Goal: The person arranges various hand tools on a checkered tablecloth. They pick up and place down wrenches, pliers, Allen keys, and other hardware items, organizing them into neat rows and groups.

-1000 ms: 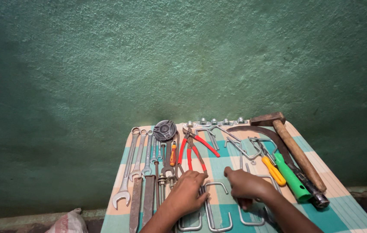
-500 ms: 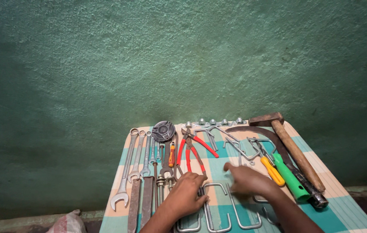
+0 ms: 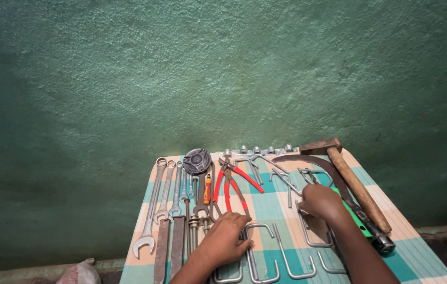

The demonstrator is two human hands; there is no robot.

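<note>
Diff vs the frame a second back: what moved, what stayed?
The right hand moved away from the U-shaped metal hooks near the table's front edge, up and to the right, onto the yellow and green handled tools, covering them. The left hand stayed on the leftmost hook; wrenches, pliers and hammer unchanged.

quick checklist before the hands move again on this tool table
1. Left hand resting on a U-shaped metal rod: ok.
2. Right hand over the bent rods near the green-handled tool: ok.
3. What the right fingers grip: cannot tell, hidden under the hand.
4. Red-handled pliers apart from both hands: ok.
5. Hammer lying flat near the table's right edge: ok.
6. Wrenches lined up on the left: ok.
</note>
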